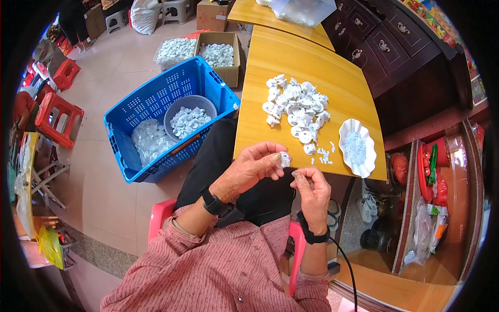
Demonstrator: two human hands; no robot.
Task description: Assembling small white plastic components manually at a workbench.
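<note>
Just off the table's near edge, my left hand [243, 174] pinches a small white plastic part [284, 160] between thumb and fingers. Close to its right, my right hand [314, 196] has thumb and fingertips pressed together; whatever they hold is too small to make out. On the yellow wooden table [258, 62] lies a heap of similar white plastic parts [299, 106]. Several tiny white pins [325, 155] are scattered at its near right end. Beside them stands a white scalloped dish [367, 165] with a mound of tiny pale pieces [355, 147].
Left of my legs, a blue crate [136, 99] holds a grey basin [206, 103] of white parts and a clear bag [150, 141]. Behind it sit a cardboard box [233, 74] and a clear container [175, 52] of parts. Dark drawers [387, 44] and an open cabinet [408, 218] flank the right.
</note>
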